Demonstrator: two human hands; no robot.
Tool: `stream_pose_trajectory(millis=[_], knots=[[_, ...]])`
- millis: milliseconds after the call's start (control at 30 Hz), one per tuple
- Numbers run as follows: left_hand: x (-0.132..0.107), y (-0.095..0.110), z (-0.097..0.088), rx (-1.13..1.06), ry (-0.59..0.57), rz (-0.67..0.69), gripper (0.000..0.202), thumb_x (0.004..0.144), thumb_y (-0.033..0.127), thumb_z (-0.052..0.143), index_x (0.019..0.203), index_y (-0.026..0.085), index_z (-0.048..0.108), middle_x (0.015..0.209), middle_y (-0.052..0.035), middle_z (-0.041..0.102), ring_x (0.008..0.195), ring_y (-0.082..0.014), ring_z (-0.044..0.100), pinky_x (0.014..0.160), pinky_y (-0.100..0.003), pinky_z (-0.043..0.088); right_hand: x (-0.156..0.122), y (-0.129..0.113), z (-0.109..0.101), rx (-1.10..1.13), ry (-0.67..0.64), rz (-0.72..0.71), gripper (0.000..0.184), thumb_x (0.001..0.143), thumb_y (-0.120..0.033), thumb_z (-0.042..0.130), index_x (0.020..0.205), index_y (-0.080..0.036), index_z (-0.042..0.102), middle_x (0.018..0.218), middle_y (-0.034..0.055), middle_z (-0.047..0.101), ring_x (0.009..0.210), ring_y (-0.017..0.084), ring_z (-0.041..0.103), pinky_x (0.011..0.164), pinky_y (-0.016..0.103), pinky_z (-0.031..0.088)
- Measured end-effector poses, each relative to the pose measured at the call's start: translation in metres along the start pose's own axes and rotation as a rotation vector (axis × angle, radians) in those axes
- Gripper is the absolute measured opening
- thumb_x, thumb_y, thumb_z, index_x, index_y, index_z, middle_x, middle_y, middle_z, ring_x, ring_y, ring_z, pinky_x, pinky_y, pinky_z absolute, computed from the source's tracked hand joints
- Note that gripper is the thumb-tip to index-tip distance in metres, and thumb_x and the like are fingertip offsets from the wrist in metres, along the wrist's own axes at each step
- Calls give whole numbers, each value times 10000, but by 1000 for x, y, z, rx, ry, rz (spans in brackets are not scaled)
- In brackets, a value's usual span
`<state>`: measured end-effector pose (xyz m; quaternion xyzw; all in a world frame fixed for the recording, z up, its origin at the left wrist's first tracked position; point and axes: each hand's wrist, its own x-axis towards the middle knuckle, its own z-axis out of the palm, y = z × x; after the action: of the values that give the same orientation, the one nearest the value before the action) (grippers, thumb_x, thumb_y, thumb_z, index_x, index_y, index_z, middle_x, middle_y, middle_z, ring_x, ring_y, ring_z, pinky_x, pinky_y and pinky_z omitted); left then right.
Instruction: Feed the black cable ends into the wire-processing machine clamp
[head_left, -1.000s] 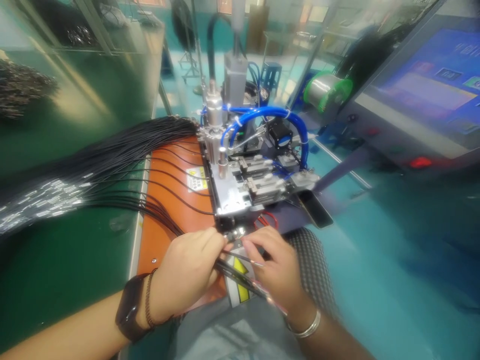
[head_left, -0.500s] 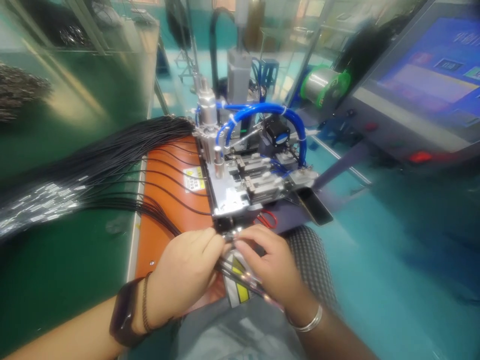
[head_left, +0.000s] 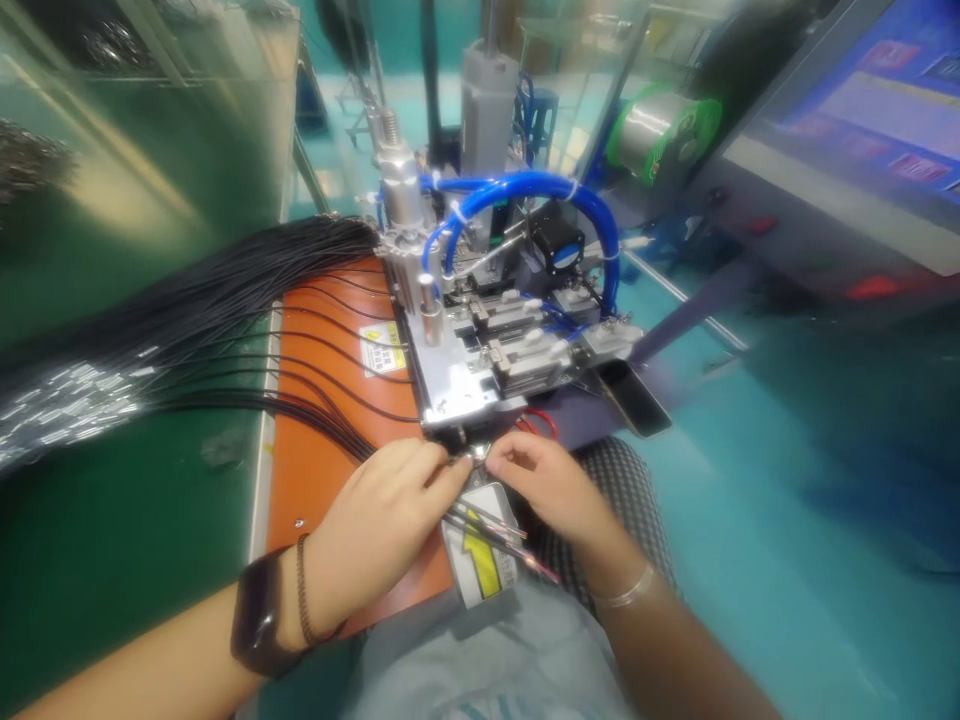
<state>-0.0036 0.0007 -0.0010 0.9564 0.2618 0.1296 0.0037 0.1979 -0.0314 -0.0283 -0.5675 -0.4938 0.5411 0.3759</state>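
My left hand [head_left: 394, 510] is closed over a group of black cables [head_left: 330, 425] at the front of the machine. Their stripped ends, with thin coloured wires [head_left: 517, 545], stick out below my thumb toward the right. Its fingertips touch a small shiny metal part [head_left: 478, 455] under the machine's front edge. On the other side of that part my right hand [head_left: 551, 490] has thumb and forefinger pinched together; whatever lies between them is too small to make out. Behind both hands stands the bench machine [head_left: 457, 390] with its metal plate, clamps and blue hoses.
A thick bundle of black cables [head_left: 225, 290] hangs in from the left onto the orange board [head_left: 337, 350]. A phone [head_left: 636, 398] lies right of the machine, near red-handled tool loops [head_left: 541, 422]. A solder-wire spool [head_left: 664, 130] and control screen [head_left: 885, 110] stand at the right.
My right hand has drawn slightly right and up, away from my left fingers, uncovering the stripped wire ends. My left hand stays on the cables. The whole view has shifted a little.
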Motion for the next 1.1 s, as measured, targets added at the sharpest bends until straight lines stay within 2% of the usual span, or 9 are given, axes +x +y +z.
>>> stream_pose_trajectory(millis=[200,433,567,667,867,1100], knots=[[3,-3,3,-5,-20,25,336,885,97,431,1200,141,539,958,-102,579,854,-207,509,729,-365,490,5,0,2,-14,58,40,131,816,-234,521,713,-179,578,704,-20,559,694,132,518,633,243,409],[5,-5,2,30,3,72,322,878,95,425,1170,132,556,966,-113,574,838,-208,494,727,-367,478,13,6,0,-5,10,13,153,812,-257,530,683,-174,527,665,-32,507,640,117,477,600,237,392],[5,-4,4,67,7,58,320,874,85,420,1156,145,561,940,-106,568,817,-203,484,705,-357,469,15,11,0,15,64,-30,88,788,-260,573,791,-172,575,729,-13,562,696,132,525,646,254,434],[5,-2,4,103,-26,36,326,871,82,427,1161,160,553,929,-97,561,806,-199,479,698,-351,462,13,10,1,55,102,-52,115,806,-268,566,855,-173,608,787,6,609,746,143,564,686,268,456],[5,1,1,158,-102,17,371,863,82,422,1201,193,529,886,-76,535,753,-188,451,666,-339,436,11,4,4,-37,146,-72,108,820,-262,557,781,-173,604,769,5,609,724,143,558,673,265,449],[7,6,1,179,-113,-5,403,868,113,431,1254,206,500,882,-70,517,750,-203,437,633,-346,405,10,2,3,-51,140,-16,78,790,-214,537,742,-171,580,715,-14,572,664,128,523,634,253,420]])
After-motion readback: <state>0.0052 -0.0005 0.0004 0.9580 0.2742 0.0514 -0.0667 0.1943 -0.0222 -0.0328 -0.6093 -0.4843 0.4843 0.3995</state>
